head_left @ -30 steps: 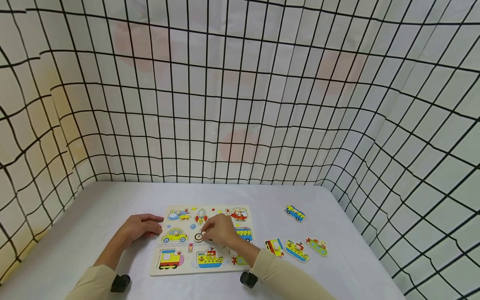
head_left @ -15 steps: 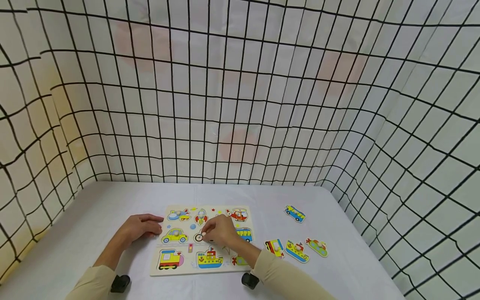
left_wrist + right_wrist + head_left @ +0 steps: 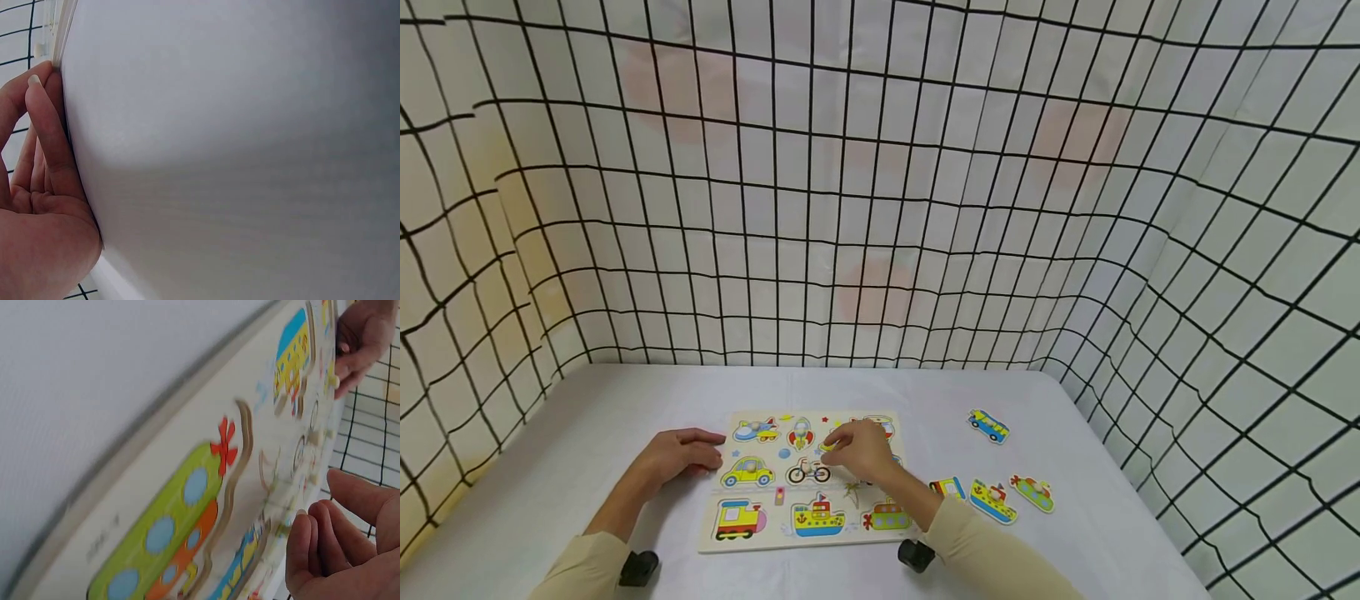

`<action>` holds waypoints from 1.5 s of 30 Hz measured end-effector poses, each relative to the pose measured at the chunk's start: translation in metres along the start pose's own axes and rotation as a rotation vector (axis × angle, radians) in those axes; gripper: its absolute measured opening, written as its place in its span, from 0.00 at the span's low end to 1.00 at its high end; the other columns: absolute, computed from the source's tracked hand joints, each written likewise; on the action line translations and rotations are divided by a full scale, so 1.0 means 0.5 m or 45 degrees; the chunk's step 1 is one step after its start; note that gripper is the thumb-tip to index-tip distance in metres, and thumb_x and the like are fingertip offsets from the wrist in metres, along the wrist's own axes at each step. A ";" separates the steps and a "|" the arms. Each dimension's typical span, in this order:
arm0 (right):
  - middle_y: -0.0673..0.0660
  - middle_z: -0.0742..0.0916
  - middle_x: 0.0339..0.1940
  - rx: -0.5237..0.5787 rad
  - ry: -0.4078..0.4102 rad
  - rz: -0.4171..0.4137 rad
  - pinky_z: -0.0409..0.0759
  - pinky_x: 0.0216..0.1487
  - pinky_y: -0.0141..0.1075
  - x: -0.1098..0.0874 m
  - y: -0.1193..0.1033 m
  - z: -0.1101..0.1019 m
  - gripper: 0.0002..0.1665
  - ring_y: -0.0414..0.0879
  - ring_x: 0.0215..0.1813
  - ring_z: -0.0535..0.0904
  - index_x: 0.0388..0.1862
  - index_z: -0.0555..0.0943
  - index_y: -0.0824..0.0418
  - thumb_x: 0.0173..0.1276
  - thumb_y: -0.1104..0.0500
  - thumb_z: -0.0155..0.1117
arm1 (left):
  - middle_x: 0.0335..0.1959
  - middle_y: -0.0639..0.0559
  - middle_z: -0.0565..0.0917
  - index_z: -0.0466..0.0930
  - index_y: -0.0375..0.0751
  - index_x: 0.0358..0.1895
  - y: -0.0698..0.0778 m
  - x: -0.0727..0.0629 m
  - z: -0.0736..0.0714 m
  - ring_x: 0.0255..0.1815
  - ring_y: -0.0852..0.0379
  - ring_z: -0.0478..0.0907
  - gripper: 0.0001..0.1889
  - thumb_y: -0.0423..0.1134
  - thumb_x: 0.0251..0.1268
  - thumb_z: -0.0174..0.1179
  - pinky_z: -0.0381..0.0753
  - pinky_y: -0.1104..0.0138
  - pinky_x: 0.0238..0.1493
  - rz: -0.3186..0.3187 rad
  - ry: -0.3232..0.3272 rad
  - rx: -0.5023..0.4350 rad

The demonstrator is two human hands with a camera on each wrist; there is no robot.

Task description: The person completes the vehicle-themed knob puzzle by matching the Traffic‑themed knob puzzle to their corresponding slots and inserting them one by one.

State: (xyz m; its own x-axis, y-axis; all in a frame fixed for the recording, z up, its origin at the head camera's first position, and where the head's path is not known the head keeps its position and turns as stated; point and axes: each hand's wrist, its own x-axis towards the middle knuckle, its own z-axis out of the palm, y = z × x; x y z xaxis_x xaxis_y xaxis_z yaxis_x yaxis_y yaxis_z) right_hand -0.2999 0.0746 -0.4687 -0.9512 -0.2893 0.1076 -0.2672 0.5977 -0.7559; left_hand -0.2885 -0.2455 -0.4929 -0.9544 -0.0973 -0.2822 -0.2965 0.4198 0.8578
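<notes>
From beside the table (image 3: 655, 396); all places noted from the puzzle board (image 3: 778, 531), which lies flat.

Left hand (image 3: 681, 454): at the board's left edge, fingers loosely extended, tips apparently touching it; no grip seen. Right hand (image 3: 861, 450): over the board's middle, fingers bent, narrow gap to the thumb, nothing visible in it. Bicycle piece (image 3: 808, 472) lies at the board's centre, just beside those fingertips.

4 loose pieces right of the board: bus piece (image 3: 988, 426) farthest back, train piece (image 3: 948, 487) nearest the board's edge, ship piece (image 3: 992, 502) next, submarine piece (image 3: 1032, 492) outermost.

Handling (judged): pieces look thin, light, stiff, probably wood; not fragile, slightly slick on the painted face. Pegs (image 3: 317, 438) stand up from the board, so 2 fingertips on a peg should suffice. Where no peg shows, pinch opposite edges. Board seems rigid but light enough to slide; hold it at the left edge.
</notes>
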 end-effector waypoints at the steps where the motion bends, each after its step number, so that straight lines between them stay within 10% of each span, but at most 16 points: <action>1: 0.50 0.88 0.26 -0.001 0.020 0.004 0.75 0.30 0.32 0.001 0.004 -0.007 0.11 0.39 0.29 0.79 0.38 0.90 0.61 0.56 0.60 0.79 | 0.39 0.48 0.89 0.82 0.34 0.59 0.000 -0.001 0.000 0.32 0.54 0.79 0.25 0.38 0.58 0.71 0.76 0.65 0.36 -0.003 0.000 -0.002; 24: 0.55 0.89 0.35 -0.167 0.305 0.315 0.77 0.30 0.35 0.012 0.121 -0.209 0.20 0.46 0.33 0.81 0.49 0.88 0.60 0.59 0.55 0.78 | 0.40 0.47 0.90 0.82 0.34 0.60 0.008 -0.012 -0.008 0.31 0.54 0.79 0.24 0.38 0.60 0.70 0.76 0.66 0.35 0.018 -0.013 0.000; 45: 0.63 0.89 0.36 -0.283 0.509 0.345 0.77 0.40 0.43 -0.027 0.253 -0.304 0.22 0.56 0.39 0.83 0.52 0.85 0.68 0.59 0.61 0.75 | 0.39 0.47 0.89 0.82 0.33 0.59 0.005 -0.010 -0.001 0.31 0.54 0.79 0.24 0.36 0.59 0.70 0.77 0.66 0.35 0.015 -0.003 -0.025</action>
State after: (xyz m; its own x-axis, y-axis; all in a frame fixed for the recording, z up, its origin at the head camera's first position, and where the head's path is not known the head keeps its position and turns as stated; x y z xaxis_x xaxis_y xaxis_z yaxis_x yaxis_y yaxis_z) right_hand -0.3442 0.2680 -0.4675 -0.9638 0.1791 0.1976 0.0115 0.7682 -0.6401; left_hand -0.2844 -0.2446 -0.4891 -0.9576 -0.0903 -0.2734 -0.2862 0.4031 0.8692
